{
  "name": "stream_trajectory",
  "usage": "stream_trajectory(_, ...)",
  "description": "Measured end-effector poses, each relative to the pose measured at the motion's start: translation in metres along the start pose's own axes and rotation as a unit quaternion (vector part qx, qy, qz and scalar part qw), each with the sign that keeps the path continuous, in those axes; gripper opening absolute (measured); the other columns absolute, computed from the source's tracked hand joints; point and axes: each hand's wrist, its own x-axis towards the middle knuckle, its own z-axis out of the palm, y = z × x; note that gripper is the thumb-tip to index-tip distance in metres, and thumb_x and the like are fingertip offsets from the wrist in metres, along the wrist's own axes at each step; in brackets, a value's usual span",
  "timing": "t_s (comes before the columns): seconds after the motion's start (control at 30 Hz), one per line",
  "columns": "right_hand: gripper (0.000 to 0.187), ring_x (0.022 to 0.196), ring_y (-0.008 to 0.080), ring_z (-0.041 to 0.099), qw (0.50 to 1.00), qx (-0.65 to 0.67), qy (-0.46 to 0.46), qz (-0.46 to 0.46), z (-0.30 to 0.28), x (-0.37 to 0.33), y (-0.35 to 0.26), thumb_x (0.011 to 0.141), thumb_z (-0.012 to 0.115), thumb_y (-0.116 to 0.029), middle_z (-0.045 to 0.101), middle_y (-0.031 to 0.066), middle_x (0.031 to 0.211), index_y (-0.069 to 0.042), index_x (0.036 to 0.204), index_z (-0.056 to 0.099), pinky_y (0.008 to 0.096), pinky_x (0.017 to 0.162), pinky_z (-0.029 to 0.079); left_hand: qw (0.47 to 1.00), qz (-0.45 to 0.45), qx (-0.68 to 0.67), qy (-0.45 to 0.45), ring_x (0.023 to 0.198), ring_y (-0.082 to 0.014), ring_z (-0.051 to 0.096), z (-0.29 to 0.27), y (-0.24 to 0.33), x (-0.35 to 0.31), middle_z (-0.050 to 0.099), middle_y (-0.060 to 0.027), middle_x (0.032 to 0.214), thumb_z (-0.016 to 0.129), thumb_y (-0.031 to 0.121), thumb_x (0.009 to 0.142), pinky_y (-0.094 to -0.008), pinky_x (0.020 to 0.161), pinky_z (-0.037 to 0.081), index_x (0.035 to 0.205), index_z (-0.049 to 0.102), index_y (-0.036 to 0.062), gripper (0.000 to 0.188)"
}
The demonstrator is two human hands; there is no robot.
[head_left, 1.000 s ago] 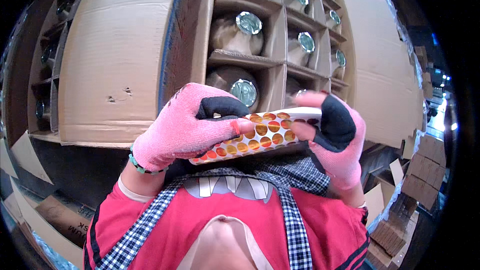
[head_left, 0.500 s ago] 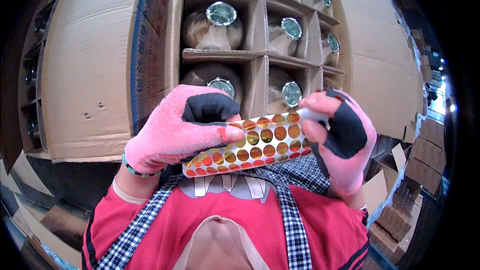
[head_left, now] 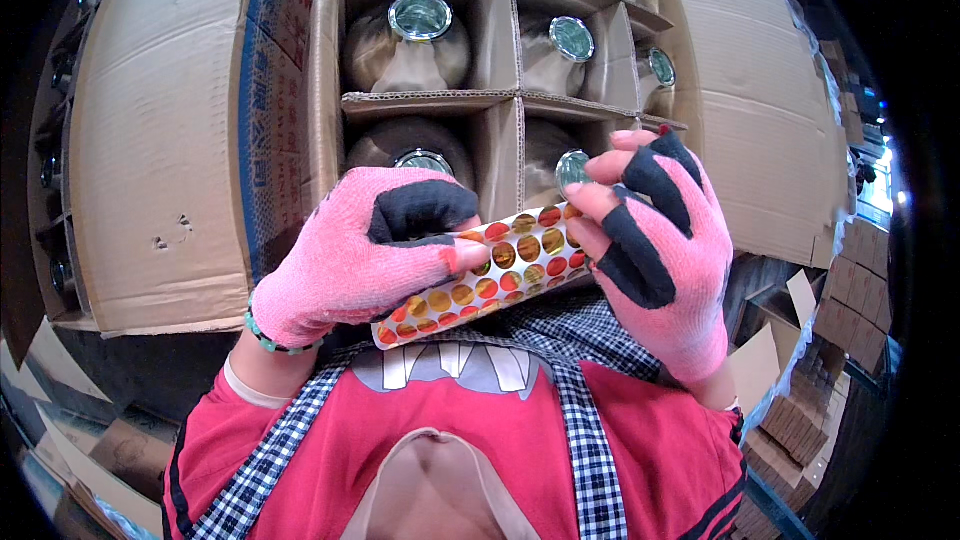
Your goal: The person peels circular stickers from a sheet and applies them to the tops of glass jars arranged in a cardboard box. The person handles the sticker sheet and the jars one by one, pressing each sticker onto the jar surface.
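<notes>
A white sheet of round, shiny gold and orange stickers (head_left: 520, 252) slants in front of my chest, curved like a loose roll. My left hand (head_left: 360, 245), in a pink and black glove with bare fingertips, grips its upper left part, thumb on top. At the other end, the bare thumb and forefinger of my right hand (head_left: 655, 230) close around the sheet's upper right corner, while its other fingers stay raised and apart. Whether a loose sticker is between those fingertips cannot be seen. Just beyond the hands, glass vessels (head_left: 420, 15) with round mouths stand in a divided carton.
Cardboard dividers (head_left: 430, 100) separate the vessels. Wide carton flaps spread to the left (head_left: 160, 140) and right (head_left: 755, 110). More glass vessels show at the far left edge. Stacked flat cardboard (head_left: 850, 290) lies at the right.
My right hand has shifted up and its fingers have spread and lifted. The sheet's right end has moved left and tilts up more. My left hand keeps its grip.
</notes>
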Motion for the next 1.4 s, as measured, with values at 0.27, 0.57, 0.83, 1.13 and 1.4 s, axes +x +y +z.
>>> stream_trajectory(0.27,0.026,0.087,0.0297,0.054,1.000,0.015,-0.002,-0.017,0.000,0.002,-0.003,0.054,0.063,-0.005,0.056,0.0091,0.090,-0.005,0.079,0.057,0.0404,0.077,0.042,0.997,-0.032,-0.062,0.032,0.066,-0.0046,0.051,-0.003,-0.003,0.000,0.055,0.0011,0.071,0.072,0.005,0.063,-0.0173,0.058,0.040,0.074,0.059,0.0000,0.018)
stream_trajectory(0.57,0.009,0.093,0.0164,0.051,0.935,0.256,0.206,0.132,-0.001,0.014,0.051,0.068,0.055,0.005,0.053,0.0158,0.107,0.001,0.076,0.057,0.0295,0.083,0.038,0.996,0.033,0.002,0.077,0.064,-0.0031,0.044,-0.014,-0.011,0.001,0.051,0.0020,0.066,0.064,0.014,0.073,-0.0196,0.057,0.037,0.075,0.056,-0.0008,0.017)
stream_trajectory(0.83,0.022,0.064,0.0094,0.050,0.945,0.104,0.244,0.191,0.002,0.114,0.276,0.071,0.068,-0.019,0.060,0.0025,0.075,-0.001,0.083,0.062,0.0218,0.063,0.041,0.995,0.029,-0.003,0.099,0.067,-0.0034,0.043,-0.016,-0.029,0.011,0.052,0.0012,0.067,0.063,0.016,0.074,-0.0204,0.060,0.039,0.079,0.057,0.0002,0.017)
stream_trajectory(1.13,0.024,0.081,0.0269,0.060,0.935,-0.139,-0.015,0.327,0.037,0.203,0.389,0.068,0.064,-0.033,0.063,0.0109,0.085,-0.013,0.083,0.066,0.0338,0.074,0.046,0.994,0.014,0.066,0.089,0.060,-0.0054,0.043,-0.019,-0.029,0.013,0.053,-0.0074,0.062,0.062,0.015,0.074,-0.0237,0.055,0.041,0.079,0.057,-0.0011,0.018)
stream_trajectory(1.4,0.028,0.095,0.0305,0.055,0.908,-0.296,-0.146,0.257,0.048,0.230,0.398,0.069,0.062,-0.029,0.060,0.0123,0.099,-0.010,0.090,0.064,0.0364,0.083,0.044,0.996,-0.019,0.033,0.075,0.053,-0.0091,0.037,-0.023,-0.025,0.014,0.046,-0.0116,0.058,0.062,0.015,0.075,-0.0262,0.048,0.037,0.076,0.055,-0.0017,0.018)
